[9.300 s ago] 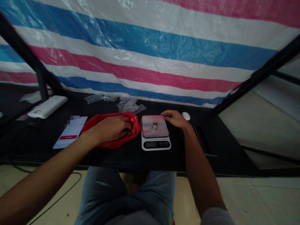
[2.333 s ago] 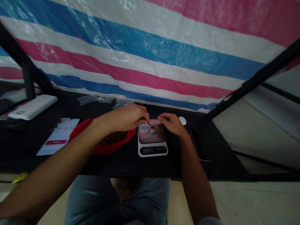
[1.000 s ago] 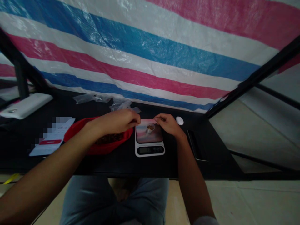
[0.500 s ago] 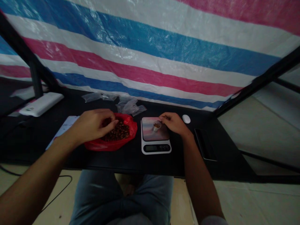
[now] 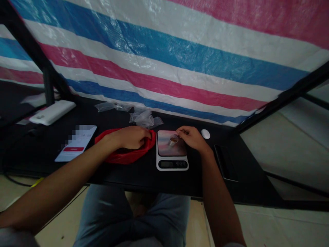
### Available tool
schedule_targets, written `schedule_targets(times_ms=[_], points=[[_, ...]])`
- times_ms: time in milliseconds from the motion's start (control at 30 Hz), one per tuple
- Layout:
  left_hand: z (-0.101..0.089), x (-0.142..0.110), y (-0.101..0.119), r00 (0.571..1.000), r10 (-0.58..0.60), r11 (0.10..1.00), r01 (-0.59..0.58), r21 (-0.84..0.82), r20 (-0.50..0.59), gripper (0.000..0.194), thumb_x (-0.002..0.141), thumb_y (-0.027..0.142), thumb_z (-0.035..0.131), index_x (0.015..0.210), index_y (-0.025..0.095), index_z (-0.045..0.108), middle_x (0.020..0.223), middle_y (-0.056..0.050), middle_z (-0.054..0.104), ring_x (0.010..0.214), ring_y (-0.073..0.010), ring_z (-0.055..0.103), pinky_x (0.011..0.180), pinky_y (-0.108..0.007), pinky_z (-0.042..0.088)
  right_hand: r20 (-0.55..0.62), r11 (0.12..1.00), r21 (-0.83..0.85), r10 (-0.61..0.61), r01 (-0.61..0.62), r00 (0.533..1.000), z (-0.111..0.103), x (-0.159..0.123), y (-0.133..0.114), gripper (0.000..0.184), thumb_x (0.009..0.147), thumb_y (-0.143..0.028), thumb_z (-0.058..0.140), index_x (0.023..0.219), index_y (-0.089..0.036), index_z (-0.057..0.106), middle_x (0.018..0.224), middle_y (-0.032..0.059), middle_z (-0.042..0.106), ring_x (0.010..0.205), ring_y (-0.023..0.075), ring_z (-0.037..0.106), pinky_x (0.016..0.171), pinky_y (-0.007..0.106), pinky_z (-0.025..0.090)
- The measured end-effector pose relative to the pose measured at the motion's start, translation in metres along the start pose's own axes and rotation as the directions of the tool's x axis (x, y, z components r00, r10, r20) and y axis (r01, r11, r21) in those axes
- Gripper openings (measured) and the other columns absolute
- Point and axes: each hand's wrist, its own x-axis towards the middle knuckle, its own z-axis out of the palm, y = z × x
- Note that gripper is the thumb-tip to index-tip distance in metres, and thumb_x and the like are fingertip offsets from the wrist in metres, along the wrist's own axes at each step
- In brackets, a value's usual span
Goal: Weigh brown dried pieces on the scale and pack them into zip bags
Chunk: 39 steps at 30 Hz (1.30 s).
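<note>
Red plastic bag [image 5: 120,158] lies on the black worktop [image 5: 115,175], left of the white scale [image 5: 159,159]. Left hand [image 5: 133,137] is over the bag, fingers curled in; can't tell if it's gripping anything. Small cup [image 5: 172,142] with brown bits in it sits on the scale's metal plate. Right hand [image 5: 190,137] is at the plate's far right corner, fingers bent and bunched; can't tell if it has hold of anything. Clear plastic bags [image 5: 144,118] lie behind.
</note>
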Motion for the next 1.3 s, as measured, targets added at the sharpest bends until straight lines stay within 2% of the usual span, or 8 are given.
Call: schedule_targets(times_ms=[200, 300, 400, 500, 700, 867, 1167, 1300], points=[[-0.030, -0.021, 0.008, 0.983, -0.141, 0.988, 0.148, 0.049, -0.114, 0.024, 0.095, 0.017, 0.050, 0.106, 0.018, 0.071, 0.110, -0.009, 0.075, 0.098, -0.0231, 0.070, 0.087, -0.033, 0.051, -0.002, 1.000, 0.008, -0.027, 0.027, 1.000, 0.000, 0.000, -0.001, 0.022, 0.089, -0.031, 0.059, 0.087, -0.017, 0.076, 0.087, 0.0057, 0.078, 0.077, 0.0188, 0.068, 0.069, 0.029, 0.048], [-0.038, -0.037, 0.011, 0.955, -0.296, 0.949, 0.294, 0.114, -0.001, 0.021, 0.096, 0.030, 0.056, 0.104, 0.019, 0.071, 0.101, -0.008, 0.075, 0.086, -0.0244, 0.069, 0.075, -0.033, 0.049, 0.000, 1.000, 0.007, -0.028, 0.028, 1.000, 0.000, 0.000, -0.003, 0.021, 0.088, -0.030, 0.059, 0.087, -0.017, 0.076, 0.087, 0.0057, 0.078, 0.077, 0.0190, 0.068, 0.069, 0.029, 0.049], [-0.032, -0.048, 0.009, 0.916, -0.372, 0.927, 0.358, 0.114, 0.147, 0.025, 0.090, 0.033, 0.065, 0.112, 0.022, 0.073, 0.115, -0.008, 0.074, 0.095, -0.0267, 0.071, 0.077, -0.034, 0.050, 0.005, 1.000, 0.012, -0.002, 0.002, 1.000, 0.000, 0.000, -0.005, 0.021, 0.088, -0.031, 0.059, 0.087, -0.017, 0.076, 0.087, 0.0056, 0.078, 0.078, 0.0192, 0.069, 0.068, 0.029, 0.049], [-0.022, -0.052, 0.006, 0.919, -0.350, 0.937, 0.343, 0.071, 0.180, 0.036, 0.084, 0.027, 0.073, 0.119, 0.023, 0.073, 0.130, -0.009, 0.069, 0.110, -0.0276, 0.069, 0.091, -0.034, 0.052, 0.009, 1.000, -0.005, 0.013, -0.013, 1.000, 0.000, -0.001, -0.005, 0.021, 0.088, -0.030, 0.060, 0.088, -0.017, 0.076, 0.087, 0.0057, 0.078, 0.077, 0.0192, 0.069, 0.067, 0.028, 0.048], [-0.013, -0.050, 0.001, 0.966, -0.219, 0.976, 0.217, 0.024, 0.137, 0.022, 0.094, 0.019, 0.059, 0.104, 0.021, 0.079, 0.115, -0.009, 0.076, 0.104, -0.0247, 0.072, 0.095, -0.034, 0.053, 0.010, 0.999, -0.042, 0.000, 0.000, 1.000, 0.000, -0.002, -0.006, 0.022, 0.090, -0.031, 0.060, 0.090, -0.017, 0.077, 0.088, 0.0056, 0.078, 0.078, 0.0186, 0.068, 0.069, 0.028, 0.049], [-0.009, -0.051, -0.006, 0.970, -0.224, 0.974, 0.225, -0.002, 0.096, 0.023, 0.092, 0.016, 0.060, 0.099, 0.024, 0.081, 0.110, -0.007, 0.080, 0.101, -0.0250, 0.075, 0.094, -0.035, 0.054, 0.003, 0.999, -0.048, -0.007, 0.007, 1.000, 0.000, -0.001, -0.006, 0.021, 0.089, -0.029, 0.060, 0.089, -0.017, 0.077, 0.089, 0.0059, 0.079, 0.080, 0.0194, 0.069, 0.071, 0.029, 0.049], [-0.022, -0.053, -0.014, 0.978, -0.201, 0.976, 0.206, -0.076, 0.062, 0.025, 0.089, 0.013, 0.063, 0.099, 0.026, 0.082, 0.104, -0.002, 0.082, 0.092, -0.0202, 0.076, 0.085, -0.027, 0.053, -0.014, 0.999, -0.036, 0.018, -0.018, 1.000, -0.003, 0.000, 0.001, 0.021, 0.090, -0.030, 0.061, 0.089, -0.017, 0.076, 0.087, 0.0054, 0.078, 0.077, 0.0185, 0.068, 0.069, 0.028, 0.047], [-0.030, -0.048, -0.002, 0.993, -0.118, 0.975, 0.115, -0.190, -0.004, 0.021, 0.092, 0.019, 0.063, 0.102, 0.022, 0.081, 0.105, -0.004, 0.082, 0.093, -0.0200, 0.076, 0.087, -0.028, 0.054, -0.084, 0.989, -0.120, 0.072, -0.081, 0.994, -0.009, 0.000, 0.006, 0.021, 0.091, -0.029, 0.059, 0.082, -0.017, 0.074, 0.080, 0.0054, 0.076, 0.072, 0.0183, 0.068, 0.065, 0.027, 0.046]])
